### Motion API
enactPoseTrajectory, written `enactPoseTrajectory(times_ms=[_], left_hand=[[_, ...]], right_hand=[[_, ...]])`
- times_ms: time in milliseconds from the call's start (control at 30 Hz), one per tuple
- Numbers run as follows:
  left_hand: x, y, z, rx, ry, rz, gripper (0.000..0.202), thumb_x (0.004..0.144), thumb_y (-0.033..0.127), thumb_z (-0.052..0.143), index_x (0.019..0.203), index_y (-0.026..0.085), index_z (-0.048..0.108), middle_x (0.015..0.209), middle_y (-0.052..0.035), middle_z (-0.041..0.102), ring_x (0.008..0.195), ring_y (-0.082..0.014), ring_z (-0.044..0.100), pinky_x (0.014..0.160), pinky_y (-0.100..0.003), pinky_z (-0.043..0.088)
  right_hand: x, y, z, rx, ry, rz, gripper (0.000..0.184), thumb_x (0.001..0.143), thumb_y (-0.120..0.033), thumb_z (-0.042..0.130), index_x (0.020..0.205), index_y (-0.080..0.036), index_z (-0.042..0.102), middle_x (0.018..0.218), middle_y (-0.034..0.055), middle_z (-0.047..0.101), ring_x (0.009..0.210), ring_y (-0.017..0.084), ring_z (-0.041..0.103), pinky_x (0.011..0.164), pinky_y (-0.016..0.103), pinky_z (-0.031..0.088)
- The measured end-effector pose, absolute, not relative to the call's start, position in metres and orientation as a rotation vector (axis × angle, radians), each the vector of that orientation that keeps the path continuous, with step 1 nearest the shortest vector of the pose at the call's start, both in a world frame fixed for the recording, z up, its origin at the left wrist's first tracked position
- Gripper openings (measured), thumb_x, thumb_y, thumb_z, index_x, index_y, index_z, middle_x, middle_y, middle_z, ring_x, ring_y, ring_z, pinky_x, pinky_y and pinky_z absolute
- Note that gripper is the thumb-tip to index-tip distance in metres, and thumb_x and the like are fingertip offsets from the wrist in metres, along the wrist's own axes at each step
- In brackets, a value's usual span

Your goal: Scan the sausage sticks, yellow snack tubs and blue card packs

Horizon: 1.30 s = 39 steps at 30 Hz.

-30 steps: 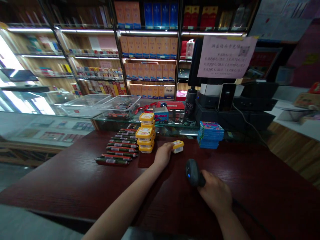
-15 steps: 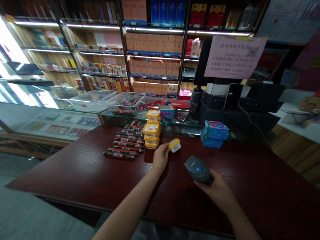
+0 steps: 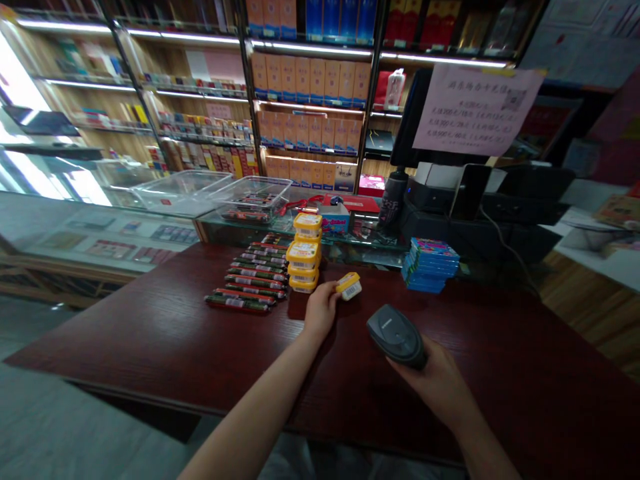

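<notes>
My left hand [image 3: 320, 308] grips a small yellow-lidded box [image 3: 349, 285], tilted so its barcode label faces the scanner. My right hand [image 3: 440, 383] is wrapped round a dark handheld barcode scanner [image 3: 395, 333], whose head points toward the small box from a short way to the right. A stack of the same yellow boxes [image 3: 304, 252] stands just left of the held one. Beside that stack lies a row of several red and green stick packs [image 3: 253, 280] on the dark red wooden counter [image 3: 150, 333].
A pile of blue packets [image 3: 429, 265] sits at the counter's far right. Behind are a glass showcase with clear plastic trays [image 3: 220, 193], a black till with a monitor and a pink paper notice [image 3: 475, 107], and shelves of cartons [image 3: 310, 80].
My left hand lifted the small yellow box off the counter and tilted it. My right hand raised the scanner and turned its head toward the box. The view shifted slightly.
</notes>
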State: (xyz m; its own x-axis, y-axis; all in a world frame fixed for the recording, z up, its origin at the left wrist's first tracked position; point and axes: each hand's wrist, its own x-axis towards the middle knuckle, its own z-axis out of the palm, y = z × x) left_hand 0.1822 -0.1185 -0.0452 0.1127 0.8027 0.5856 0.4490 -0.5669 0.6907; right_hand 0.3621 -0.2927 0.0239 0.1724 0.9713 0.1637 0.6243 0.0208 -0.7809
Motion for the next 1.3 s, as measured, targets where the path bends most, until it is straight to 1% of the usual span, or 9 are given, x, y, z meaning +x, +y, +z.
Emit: enactPoseTrajectory(times_ms=[100, 200, 333, 433, 600, 833, 1033, 1133, 1300], left_hand=[[0.182, -0.121, -0.043, 2.047, 1.223, 1.434, 0.021, 0.081, 0.010, 0.054, 0.100, 0.018, 0.062, 0.103, -0.0072, 0.068, 0.097, -0.0194, 0.064, 0.089, -0.037, 0.052], [0.182, -0.123, -0.041, 2.058, 1.191, 1.426, 0.022, 0.082, 0.010, 0.053, 0.101, 0.018, 0.060, 0.103, -0.0071, 0.067, 0.097, -0.0189, 0.063, 0.089, -0.036, 0.052], [0.181, -0.127, -0.040, 2.130, 1.063, 1.443, 0.024, 0.084, 0.010, 0.051, 0.104, 0.019, 0.059, 0.108, -0.0080, 0.066, 0.102, -0.0183, 0.062, 0.092, -0.035, 0.051], [0.181, -0.130, -0.035, 2.257, 0.898, 1.478, 0.025, 0.086, 0.011, 0.048, 0.107, 0.020, 0.057, 0.113, -0.0094, 0.064, 0.108, -0.0180, 0.060, 0.096, -0.035, 0.050], [0.176, -0.129, 0.000, 2.410, 0.748, 1.601, 0.023, 0.089, 0.013, 0.045, 0.108, 0.020, 0.056, 0.115, -0.0097, 0.062, 0.110, -0.0183, 0.058, 0.094, -0.036, 0.050], [0.119, -0.096, 0.068, 2.481, 0.919, 1.759, 0.021, 0.087, 0.013, 0.046, 0.103, 0.020, 0.057, 0.112, -0.0074, 0.064, 0.110, -0.0189, 0.057, 0.096, -0.038, 0.048], [0.073, -0.068, 0.066, 2.444, 0.982, 1.703, 0.020, 0.086, 0.017, 0.048, 0.102, 0.020, 0.059, 0.108, -0.0071, 0.064, 0.105, -0.0185, 0.060, 0.091, -0.036, 0.051], [0.067, -0.065, 0.060, 2.512, 0.954, 1.619, 0.022, 0.086, 0.018, 0.047, 0.105, 0.020, 0.059, 0.112, -0.0081, 0.063, 0.108, -0.0195, 0.059, 0.093, -0.038, 0.050], [0.067, -0.069, 0.064, 2.591, 0.986, 1.566, 0.025, 0.084, 0.024, 0.056, 0.108, 0.019, 0.060, 0.117, -0.0106, 0.061, 0.112, -0.0221, 0.057, 0.096, -0.041, 0.048]], right_hand=[[0.364, -0.289, 0.022, -1.964, -1.601, 0.354, 0.025, 0.076, -0.031, 0.060, 0.100, -0.024, 0.065, 0.093, 0.0047, 0.073, 0.083, 0.023, 0.067, 0.064, 0.028, 0.044], [0.369, -0.282, 0.013, -2.234, -1.674, 0.089, 0.019, 0.079, -0.031, 0.058, 0.096, -0.025, 0.063, 0.089, 0.0045, 0.072, 0.080, 0.025, 0.067, 0.061, 0.030, 0.039], [0.377, -0.275, -0.007, -2.268, -1.769, -0.144, 0.019, 0.083, -0.030, 0.054, 0.099, -0.022, 0.060, 0.090, 0.0052, 0.071, 0.079, 0.023, 0.067, 0.061, 0.029, 0.035], [0.383, -0.274, -0.019, -2.234, -1.808, -0.231, 0.016, 0.084, -0.028, 0.053, 0.098, -0.021, 0.059, 0.090, 0.0039, 0.071, 0.080, 0.022, 0.067, 0.061, 0.029, 0.035], [0.387, -0.276, -0.025, -2.212, -1.819, -0.234, 0.012, 0.084, -0.029, 0.054, 0.093, -0.022, 0.058, 0.087, 0.0020, 0.070, 0.077, 0.023, 0.067, 0.061, 0.030, 0.036], [0.387, -0.278, -0.023, -2.206, -1.836, -0.161, 0.020, 0.086, -0.029, 0.049, 0.101, -0.024, 0.061, 0.090, 0.0020, 0.071, 0.078, 0.023, 0.068, 0.062, 0.030, 0.039], [0.384, -0.279, -0.022, -2.210, -1.809, -0.119, 0.020, 0.087, -0.031, 0.048, 0.101, -0.025, 0.060, 0.094, 0.0015, 0.071, 0.081, 0.022, 0.068, 0.065, 0.031, 0.041], [0.384, -0.279, -0.022, -2.214, -1.800, -0.112, 0.019, 0.087, -0.031, 0.047, 0.100, -0.026, 0.060, 0.095, 0.0012, 0.071, 0.081, 0.023, 0.068, 0.065, 0.031, 0.041], [0.383, -0.279, -0.022, -2.220, -1.804, -0.138, 0.020, 0.086, -0.029, 0.046, 0.100, -0.026, 0.060, 0.090, 0.0021, 0.072, 0.081, 0.022, 0.068, 0.064, 0.030, 0.041]])
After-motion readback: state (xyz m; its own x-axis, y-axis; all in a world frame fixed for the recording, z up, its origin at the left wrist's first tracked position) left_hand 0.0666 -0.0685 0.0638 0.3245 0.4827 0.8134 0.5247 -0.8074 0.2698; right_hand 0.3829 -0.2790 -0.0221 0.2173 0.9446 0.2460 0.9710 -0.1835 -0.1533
